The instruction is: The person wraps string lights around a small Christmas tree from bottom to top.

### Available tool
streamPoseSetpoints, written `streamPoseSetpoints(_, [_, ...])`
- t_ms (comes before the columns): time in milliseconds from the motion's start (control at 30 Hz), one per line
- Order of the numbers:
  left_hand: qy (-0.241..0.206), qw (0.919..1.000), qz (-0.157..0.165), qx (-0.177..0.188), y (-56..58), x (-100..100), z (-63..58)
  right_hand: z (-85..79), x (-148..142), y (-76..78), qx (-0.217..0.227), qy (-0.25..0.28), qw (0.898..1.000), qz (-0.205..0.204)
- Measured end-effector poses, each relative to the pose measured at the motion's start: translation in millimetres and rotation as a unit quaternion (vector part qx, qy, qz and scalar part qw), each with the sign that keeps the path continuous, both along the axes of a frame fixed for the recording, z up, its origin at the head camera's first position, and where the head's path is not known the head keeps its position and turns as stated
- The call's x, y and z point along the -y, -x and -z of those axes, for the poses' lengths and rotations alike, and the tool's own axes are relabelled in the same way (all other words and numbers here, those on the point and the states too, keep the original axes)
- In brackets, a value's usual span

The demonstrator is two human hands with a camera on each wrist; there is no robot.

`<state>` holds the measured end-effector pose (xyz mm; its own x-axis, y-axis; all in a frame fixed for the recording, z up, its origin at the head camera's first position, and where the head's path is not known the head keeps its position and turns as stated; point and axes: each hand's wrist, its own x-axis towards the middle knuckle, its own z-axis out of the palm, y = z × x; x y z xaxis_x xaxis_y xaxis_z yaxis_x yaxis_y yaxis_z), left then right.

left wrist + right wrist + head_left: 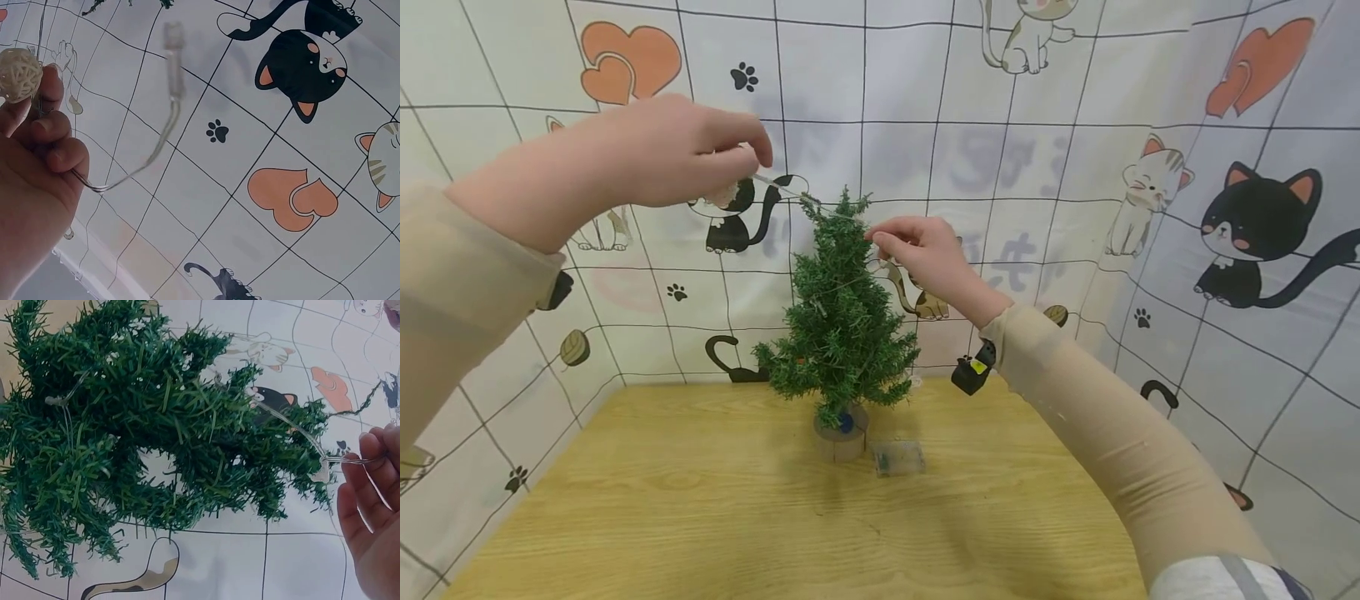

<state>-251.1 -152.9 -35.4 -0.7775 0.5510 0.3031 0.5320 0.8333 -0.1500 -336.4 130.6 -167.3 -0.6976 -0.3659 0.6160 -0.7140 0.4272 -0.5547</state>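
Observation:
A small green artificial Christmas tree (842, 325) stands at the table's back. My left hand (681, 154), raised left of the treetop, grips a thin string-light wire (155, 156) in its curled fingers. In the left wrist view a pale woven ball (20, 76) sits at those fingertips, and a clear plastic connector (175, 75) is on the wire. To the right of the treetop, my right hand (928, 258) pinches the same kind of wire (297, 425) between thumb and fingers. Part of the wire crosses the tree's upper branches, and another small clear piece (56, 400) is among the needles.
The tree's round wooden base (841, 446) rests on the wood-grain table (700, 500). Beside it on the right lies a clear flat box (899, 458). Behind and at both sides hangs a white gridded cloth (895, 75) printed with cats and hearts.

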Motion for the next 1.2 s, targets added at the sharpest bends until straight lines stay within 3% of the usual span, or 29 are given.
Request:
streamPoseSetpoints(367, [0.034,0.9985,0.042,-0.003,9.7,-9,-7.5,9.0,-10,9.9,-0.004,0.028,0.999,0.02])
streamPoseSetpoints(467, [0.051,0.9956,0.06,-0.049,10.8,-9,-7.2,13.0,-12,11.4,-0.018,0.05,0.998,0.017])
streamPoseSetpoints(600, [0.083,0.9875,0.045,-0.126,7.0,-9,-5.7,18.0,-12,12.8,-0.044,0.064,0.997,-0.005])
streamPoseSetpoints(733, [0.113,0.9728,0.012,-0.202,2.3,-6,-5.7,21.6,-13,15.3,-0.052,0.051,0.997,-0.011])
streamPoseSetpoints(867, [0.127,0.9563,0.015,-0.263,4.7,-4,-3.4,23.9,-16,16.6,-0.036,0.051,0.998,0.004])
streamPoseSetpoints(1067, [0.086,0.9439,0.05,-0.315,21.0,-7,1.0,26.6,-13,19.6,0.018,0.09,0.996,-0.007])
streamPoseSetpoints(1200, [0.083,0.9502,0.039,-0.298,35.0,-14,0.5,29.4,-8,22.6,0.04,0.094,0.995,0.007])
